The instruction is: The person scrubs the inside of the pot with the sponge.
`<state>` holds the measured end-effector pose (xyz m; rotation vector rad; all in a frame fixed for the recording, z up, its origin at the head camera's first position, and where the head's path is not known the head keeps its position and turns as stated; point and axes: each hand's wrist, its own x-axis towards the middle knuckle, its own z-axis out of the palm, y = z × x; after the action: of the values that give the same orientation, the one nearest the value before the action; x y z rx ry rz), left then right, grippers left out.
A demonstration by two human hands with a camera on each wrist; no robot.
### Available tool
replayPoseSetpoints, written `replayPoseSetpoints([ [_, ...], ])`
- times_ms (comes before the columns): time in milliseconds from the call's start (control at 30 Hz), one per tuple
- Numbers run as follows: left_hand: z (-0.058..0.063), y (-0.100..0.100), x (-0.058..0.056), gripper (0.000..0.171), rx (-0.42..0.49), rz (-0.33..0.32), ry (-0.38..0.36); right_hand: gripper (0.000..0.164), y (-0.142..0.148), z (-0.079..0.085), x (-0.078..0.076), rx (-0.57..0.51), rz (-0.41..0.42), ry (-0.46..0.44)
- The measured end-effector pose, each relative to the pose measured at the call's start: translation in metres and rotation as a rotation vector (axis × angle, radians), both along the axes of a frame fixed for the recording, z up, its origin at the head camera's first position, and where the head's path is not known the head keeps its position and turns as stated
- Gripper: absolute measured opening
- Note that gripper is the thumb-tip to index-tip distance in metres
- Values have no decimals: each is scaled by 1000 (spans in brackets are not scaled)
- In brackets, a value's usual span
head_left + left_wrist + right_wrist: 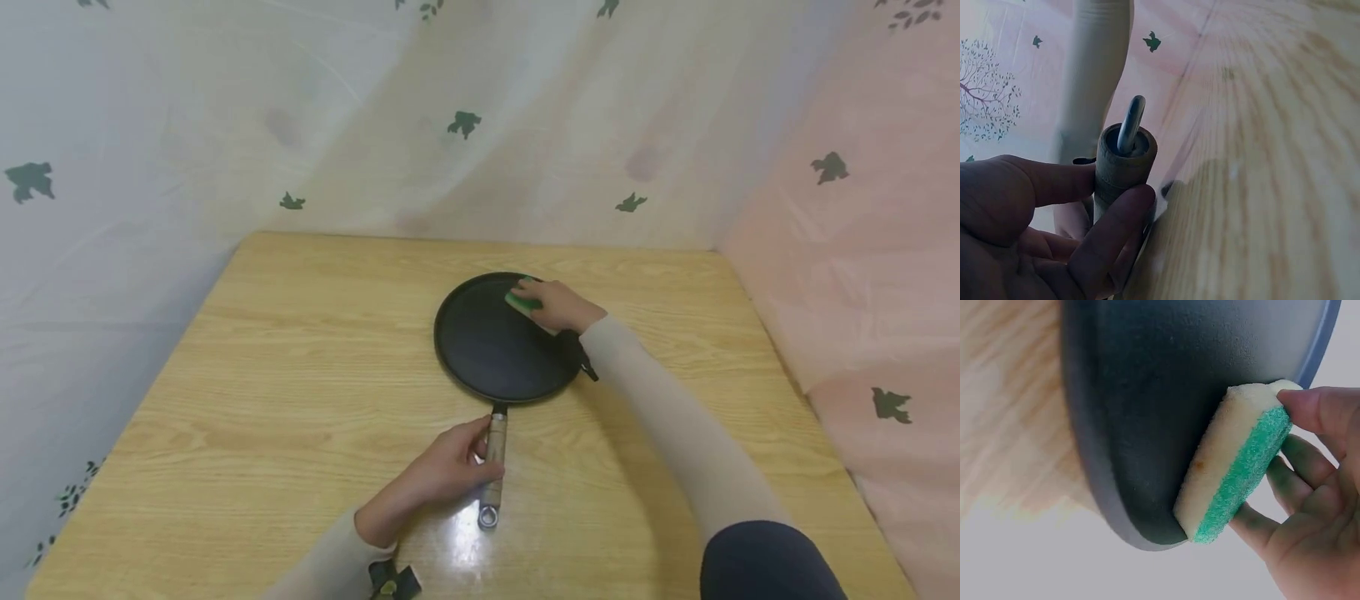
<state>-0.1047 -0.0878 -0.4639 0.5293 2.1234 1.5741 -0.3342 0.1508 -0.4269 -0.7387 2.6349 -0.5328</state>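
A round black frying pan [495, 342] with a low rim lies on the table, its wooden handle [495, 450] toward me. My left hand [450, 467] grips that handle between thumb and fingers, close to its metal hanging ring [1130, 125] in the left wrist view. At the pan's far right side, my right hand [558, 306] pinches a sponge [1235, 465] with a green scouring layer and a pale soft layer. The pale side faces down on the pan's inner surface, right by the rim. Small droplets or specks dot the dark surface beside the sponge.
The wood-grain table [300, 333] extends around the pan on all sides. A short black side grip [590, 371] sticks out at the pan's right, partly behind my right sleeve. Pale cloth [375, 125] with green bird prints hangs behind the table and along both sides.
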Motion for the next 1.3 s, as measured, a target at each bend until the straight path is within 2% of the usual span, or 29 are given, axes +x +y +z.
replayPoseSetpoints([
  [100, 1, 0, 1, 78, -24, 7, 12, 58, 7, -1, 6, -1, -7, 13],
  [300, 1, 4, 3, 64, -100, 33, 74, 59, 16, -4, 21, -15, -12, 19],
  [600, -1, 6, 2, 66, -136, 48, 84, 57, 20, -6, 66, -101, 42, 51],
  [733, -1, 5, 2, 65, -138, 46, 88, 56, 16, -10, 84, -125, 59, 85],
  [933, -1, 6, 2, 64, -135, 39, 87, 56, 8, -11, 106, -170, 80, 89],
  [1100, -2, 6, 2, 66, -138, 35, 90, 56, -2, -10, 118, -195, 113, 80],
  [1300, -1, 6, 2, 69, -125, 19, 102, 54, -22, -7, 126, -204, 204, 86],
])
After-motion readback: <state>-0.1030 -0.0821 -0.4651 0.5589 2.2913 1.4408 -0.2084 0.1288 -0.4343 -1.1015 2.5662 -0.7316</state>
